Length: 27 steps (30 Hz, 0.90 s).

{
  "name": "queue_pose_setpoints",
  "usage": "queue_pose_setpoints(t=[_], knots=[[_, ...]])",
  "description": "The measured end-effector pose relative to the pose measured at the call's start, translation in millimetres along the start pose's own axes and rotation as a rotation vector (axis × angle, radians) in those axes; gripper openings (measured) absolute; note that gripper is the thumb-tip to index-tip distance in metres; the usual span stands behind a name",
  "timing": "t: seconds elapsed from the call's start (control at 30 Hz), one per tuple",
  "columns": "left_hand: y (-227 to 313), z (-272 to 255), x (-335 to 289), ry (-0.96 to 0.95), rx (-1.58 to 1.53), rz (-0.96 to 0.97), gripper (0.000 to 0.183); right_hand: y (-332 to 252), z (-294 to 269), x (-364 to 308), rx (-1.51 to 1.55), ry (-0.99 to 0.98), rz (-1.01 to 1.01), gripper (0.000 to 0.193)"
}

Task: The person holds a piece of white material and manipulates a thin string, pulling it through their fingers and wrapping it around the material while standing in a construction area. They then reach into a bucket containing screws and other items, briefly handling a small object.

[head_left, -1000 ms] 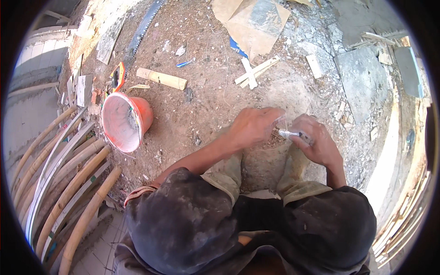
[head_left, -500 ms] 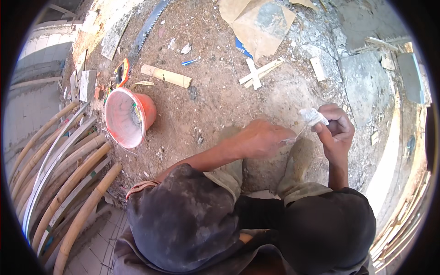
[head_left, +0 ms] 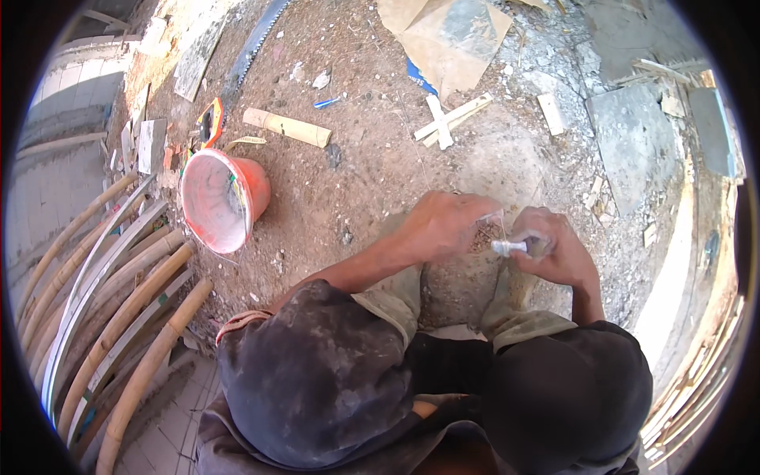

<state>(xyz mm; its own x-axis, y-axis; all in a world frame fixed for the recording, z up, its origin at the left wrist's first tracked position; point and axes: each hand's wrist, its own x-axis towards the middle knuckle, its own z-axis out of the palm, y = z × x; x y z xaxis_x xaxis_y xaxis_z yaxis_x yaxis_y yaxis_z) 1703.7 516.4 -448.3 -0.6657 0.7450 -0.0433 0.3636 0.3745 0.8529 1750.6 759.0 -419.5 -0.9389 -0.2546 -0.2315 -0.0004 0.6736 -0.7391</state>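
In front of my knees, my right hand (head_left: 558, 247) is closed around a small white bundle (head_left: 507, 248). One end of the bundle pokes out toward my left hand, and I cannot tell whether it is cloth or plastic. Just to its left, my left hand (head_left: 453, 224) is closed in a pinch. From its fingertips a thin pale strand (head_left: 502, 226) runs down toward the bundle. The rest of the strand is too fine to follow.
An orange bucket (head_left: 255, 190) lies tipped at the left, beside stacked bamboo poles (head_left: 158, 356). Farther off are a handsaw blade (head_left: 257, 47), a cut bamboo piece (head_left: 286, 127), crossed wooden strips (head_left: 440, 123), a blue pen (head_left: 325, 103) and brown paper (head_left: 451, 55).
My right hand has come down and to the left, turning the white bundle toward my left hand. The left hand has shifted slightly upward, and the two are closer together.
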Motion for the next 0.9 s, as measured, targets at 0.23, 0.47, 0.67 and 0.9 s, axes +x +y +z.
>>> queue_pose_setpoints(t=[0.23, 0.47, 0.67, 0.9], knots=[[18, -5, -2, -0.223, 0.051, -0.051, 0.045, -1, 2, 3, 0.726, 0.499, 0.012, 0.014], [16, 1, 2, -0.233, 0.020, -0.021, 0.045, -19, -13, -8, 1.163, 0.181, -0.187, 0.014], [10, 1, -3, -0.127, 0.036, -0.066, 0.039, -16, -11, -7, 0.796, -0.280, -0.314, 0.011], [11, 3, -7, -0.120, 0.028, -0.044, 0.039, -14, -13, -3, 0.300, 0.034, 0.009, 0.014]])
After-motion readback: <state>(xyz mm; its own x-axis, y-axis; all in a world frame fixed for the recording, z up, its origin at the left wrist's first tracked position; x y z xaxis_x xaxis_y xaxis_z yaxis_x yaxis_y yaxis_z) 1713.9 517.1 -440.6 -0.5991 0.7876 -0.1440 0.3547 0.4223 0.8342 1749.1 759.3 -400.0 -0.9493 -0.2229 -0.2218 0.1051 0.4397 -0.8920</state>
